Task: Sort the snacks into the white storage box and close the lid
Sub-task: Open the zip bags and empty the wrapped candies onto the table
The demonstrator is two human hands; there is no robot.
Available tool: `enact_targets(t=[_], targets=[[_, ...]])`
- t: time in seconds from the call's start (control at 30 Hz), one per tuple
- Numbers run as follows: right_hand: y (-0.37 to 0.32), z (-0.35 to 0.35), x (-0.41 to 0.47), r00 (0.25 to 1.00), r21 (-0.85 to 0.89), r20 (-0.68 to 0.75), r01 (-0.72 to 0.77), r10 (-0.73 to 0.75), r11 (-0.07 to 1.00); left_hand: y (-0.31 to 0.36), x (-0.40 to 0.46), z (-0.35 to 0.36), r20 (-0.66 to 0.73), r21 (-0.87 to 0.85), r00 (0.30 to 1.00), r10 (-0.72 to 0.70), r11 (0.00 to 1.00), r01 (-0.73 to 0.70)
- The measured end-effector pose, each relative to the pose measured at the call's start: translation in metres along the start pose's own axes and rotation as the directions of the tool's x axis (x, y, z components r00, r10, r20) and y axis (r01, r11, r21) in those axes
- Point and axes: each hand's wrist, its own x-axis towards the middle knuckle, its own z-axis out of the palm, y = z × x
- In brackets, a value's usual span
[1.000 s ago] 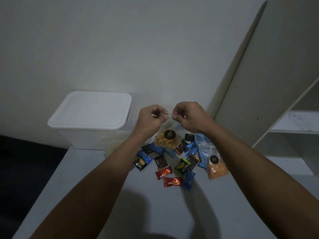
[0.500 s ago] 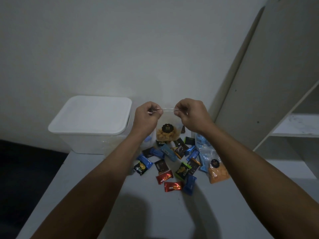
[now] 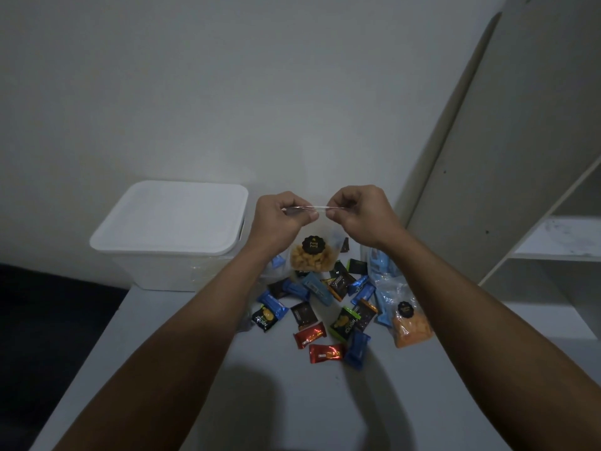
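A clear bag of orange snacks with a black round label hangs in the air above the pile. My left hand and my right hand each pinch a top corner of it. Below lies a heap of small wrapped snacks in blue, black and red wrappers, plus a second clear bag of orange snacks at the right. The white storage box stands to the left at the table's back, its lid on.
The grey table runs toward me; its left edge drops to a dark floor. A white shelf unit stands at the right, against the wall. A clear plastic bag with blue packs lies beside the pile.
Both hands raised the clear snack bag off the pile and moved slightly apart along its top edge. The box and the pile stayed put.
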Motion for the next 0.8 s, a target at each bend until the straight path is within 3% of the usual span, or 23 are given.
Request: enact_targets(t=[0.27, 0.53, 0.7, 0.8], targets=[[0.0, 0.002, 0.0, 1.0, 0.001, 0.026, -0.009, 0.009, 1.0, -0.002, -0.002, 0.0, -0.028, -0.046, 0.999, -0.022, 0.999, 0.021], [0.006, 0.007, -0.001, 1.0, -0.039, 0.007, 0.011, -0.01, 0.999, -0.011, -0.004, 0.002, 0.031, -0.086, 0.996, -0.082, 0.993, 0.085], [0.011, 0.005, 0.0, 0.999, 0.015, 0.006, -0.053, 0.053, 0.998, -0.009, -0.001, -0.005, -0.035, -0.079, 0.991, -0.131, 0.989, 0.128], [0.014, 0.002, 0.0, 0.995, 0.019, -0.038, -0.087, 0.087, 0.996, -0.01, 0.0, -0.009, -0.004, -0.085, 0.986, -0.166, 0.983, 0.165]])
